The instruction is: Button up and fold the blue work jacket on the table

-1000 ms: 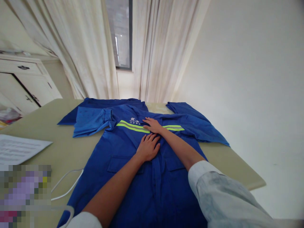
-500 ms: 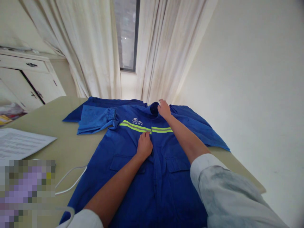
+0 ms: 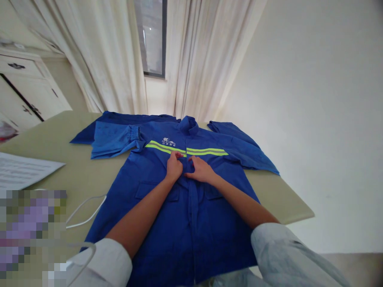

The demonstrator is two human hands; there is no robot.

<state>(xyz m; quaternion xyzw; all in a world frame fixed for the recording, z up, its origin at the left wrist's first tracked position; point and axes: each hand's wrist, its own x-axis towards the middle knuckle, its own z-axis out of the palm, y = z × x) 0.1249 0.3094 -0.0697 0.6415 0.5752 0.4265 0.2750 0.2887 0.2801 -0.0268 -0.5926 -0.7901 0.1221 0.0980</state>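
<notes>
A blue work jacket [image 3: 161,235] lies front up, with its collar at the far end and yellow-green reflective stripes [image 3: 206,152] across the chest. Just below the stripe, left of the front opening, my left hand [image 3: 174,166] has its fingers curled together at the jacket's front edge. My right hand [image 3: 202,169] is over the other side of the opening, close to the left one. Its thumb and fingers are spread apart, with the fingertips near the placket. A white logo [image 3: 168,142] marks the chest.
The jacket rests on a pale green table [image 3: 287,199]. To the left are a printed sheet [image 3: 26,169], a white cable [image 3: 85,213] and a pixelated purple item [image 3: 30,227]. Curtains [image 3: 110,59] hang beyond the table, a cabinet [image 3: 26,87] stands far left, and a white wall [image 3: 314,99] rises on the right.
My right hand has come down from the collar to the front opening, beside my left hand. The collar now stands uncovered. My left hand stays near the stripe; the view has shifted slightly.
</notes>
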